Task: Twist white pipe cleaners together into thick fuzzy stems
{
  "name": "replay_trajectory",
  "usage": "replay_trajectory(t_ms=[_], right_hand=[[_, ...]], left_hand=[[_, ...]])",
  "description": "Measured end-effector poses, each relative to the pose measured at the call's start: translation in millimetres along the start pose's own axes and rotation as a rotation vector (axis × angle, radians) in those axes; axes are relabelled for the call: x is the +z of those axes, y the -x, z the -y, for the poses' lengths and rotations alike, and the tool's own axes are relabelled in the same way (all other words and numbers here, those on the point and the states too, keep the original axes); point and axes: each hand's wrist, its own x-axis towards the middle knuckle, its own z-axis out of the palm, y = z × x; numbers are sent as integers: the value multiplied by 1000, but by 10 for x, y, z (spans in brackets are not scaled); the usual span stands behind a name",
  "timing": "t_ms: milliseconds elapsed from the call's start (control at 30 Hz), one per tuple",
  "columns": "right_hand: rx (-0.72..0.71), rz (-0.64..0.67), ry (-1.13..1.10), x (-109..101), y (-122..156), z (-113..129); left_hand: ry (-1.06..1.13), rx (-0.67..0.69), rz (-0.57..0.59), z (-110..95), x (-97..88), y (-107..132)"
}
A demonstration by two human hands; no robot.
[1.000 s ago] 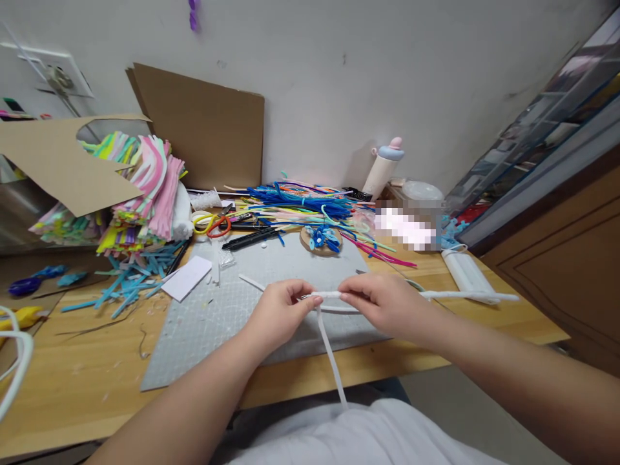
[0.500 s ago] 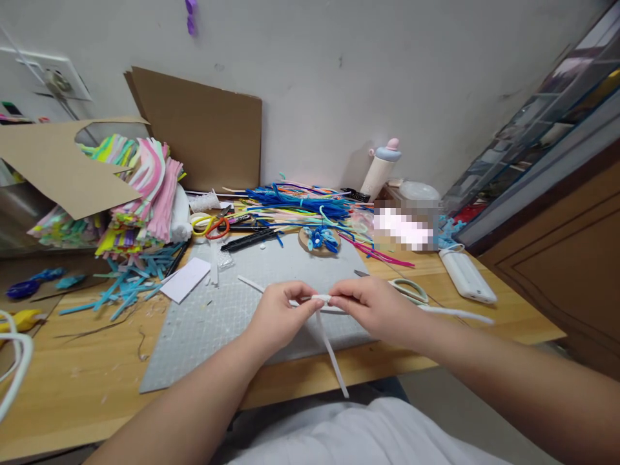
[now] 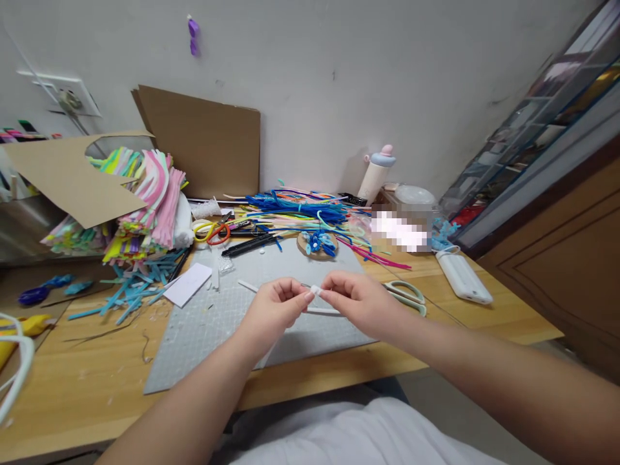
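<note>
My left hand [image 3: 274, 309] and my right hand [image 3: 357, 301] meet over the grey cutting mat [image 3: 203, 323], fingertips almost touching. Both pinch a white pipe cleaner [image 3: 316, 292]; only a short white bit shows between the fingers. A white length of it lies on the mat just under my right hand. Pale green scissors [image 3: 407, 294] lie on the wooden table right of my right hand. A small round piece with blue curls [image 3: 318, 243] sits at the mat's far edge.
A heap of coloured pipe cleaners [image 3: 295, 210] lies behind the mat. Stacked pastel pipe cleaners [image 3: 145, 194] and cardboard sheets [image 3: 203, 139] stand at the left. A white paper slip [image 3: 188, 283], a bottle [image 3: 375, 174] and a white device [image 3: 462, 276] are nearby.
My hands have drawn closer together and the long white tails hanging toward my lap and stretching right are no longer visible. The view shifted slightly.
</note>
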Motion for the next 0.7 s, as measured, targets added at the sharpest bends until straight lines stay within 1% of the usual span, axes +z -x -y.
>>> replay_trajectory(t_ms=[167,300,400,467,567,633,700], right_hand=[[-105,-75,194,-65,92,126],[-238,-141,471,-77,168,157],[-343,-210,763,-63,234,123],[-384,-255,914,-47,279,97],[-393,-274,999,-31,337,83],[-380,-237,1004,-37,364,91],[-352,-200,978,-66,376,105]], left_hand=[[207,-42,15,-69,58,56],[368,-137,10,-124,123,82],[508,-258,-60,-206,218,96],[564,-300,-132,-262,291,99],[606,-312,-201,-313,378,94],[629,-332,-216,-315,411,90],[612,-319,-223,-294,431,91]])
